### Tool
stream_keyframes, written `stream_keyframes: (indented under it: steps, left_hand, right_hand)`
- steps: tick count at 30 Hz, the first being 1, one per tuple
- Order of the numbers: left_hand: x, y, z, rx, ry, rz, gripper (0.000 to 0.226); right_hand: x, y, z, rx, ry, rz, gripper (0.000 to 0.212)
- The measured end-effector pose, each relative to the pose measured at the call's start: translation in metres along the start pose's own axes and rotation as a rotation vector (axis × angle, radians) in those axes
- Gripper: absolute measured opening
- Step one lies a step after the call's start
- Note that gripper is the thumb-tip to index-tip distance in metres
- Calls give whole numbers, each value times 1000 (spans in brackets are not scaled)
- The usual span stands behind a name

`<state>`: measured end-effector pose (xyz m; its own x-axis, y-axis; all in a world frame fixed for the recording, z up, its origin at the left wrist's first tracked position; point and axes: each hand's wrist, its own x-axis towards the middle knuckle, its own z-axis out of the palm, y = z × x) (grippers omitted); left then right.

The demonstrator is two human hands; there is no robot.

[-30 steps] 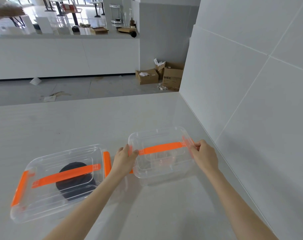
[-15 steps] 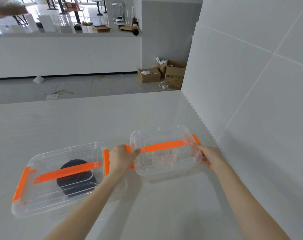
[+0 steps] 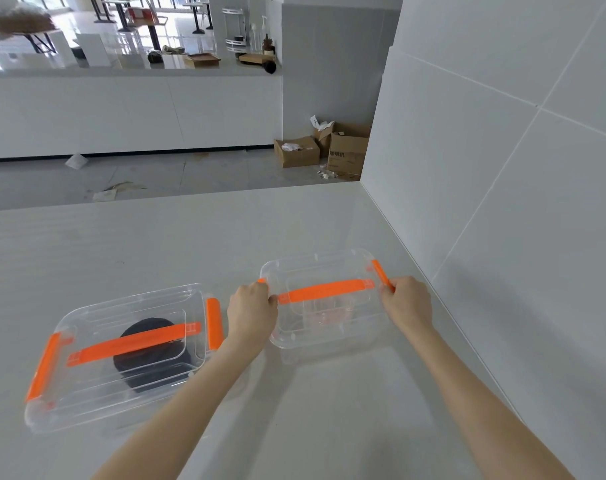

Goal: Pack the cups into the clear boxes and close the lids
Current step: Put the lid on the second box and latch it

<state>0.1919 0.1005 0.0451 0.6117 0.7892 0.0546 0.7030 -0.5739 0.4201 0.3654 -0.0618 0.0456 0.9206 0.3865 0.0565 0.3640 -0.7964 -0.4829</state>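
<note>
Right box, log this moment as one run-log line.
step: latching lid | right box: lid on | left hand: on left latch | right hand: on right latch | left box: closed, dark cup inside

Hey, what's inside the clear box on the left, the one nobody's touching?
Through the lid of the left box shows one dark, round cup. The orange handle strip crosses over its middle, hiding part of it, so its inside can't be seen.

Right clear box (image 3: 329,303): lidded, orange carry handle flat across the top, orange end latches; a pale translucent cup is dimly visible inside. Left clear box (image 3: 121,355): just beside the right box, lid on, same orange fittings, holding a black cup (image 3: 149,355).
</note>
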Motion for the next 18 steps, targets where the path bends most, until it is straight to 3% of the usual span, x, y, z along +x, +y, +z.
stream_keyframes:
  steps: [10,13,15,18]
  left_hand:
    - [-1,-2,1,87,-10,50,21]
    - [-1,-3,-9,39,-88,59,19]
    - [0,-4,-19,-64,-152,72,36]
    - [2,-5,-47,-166,-82,127,75]
  right_hand:
    - [-10,-6,1,-72,-10,19,46]
    - [-11,-9,3,38,-73,47,34]
    - [-14,-21,-1,198,-50,22,26]
    - [-23,-57,-31,600,92,-34,42]
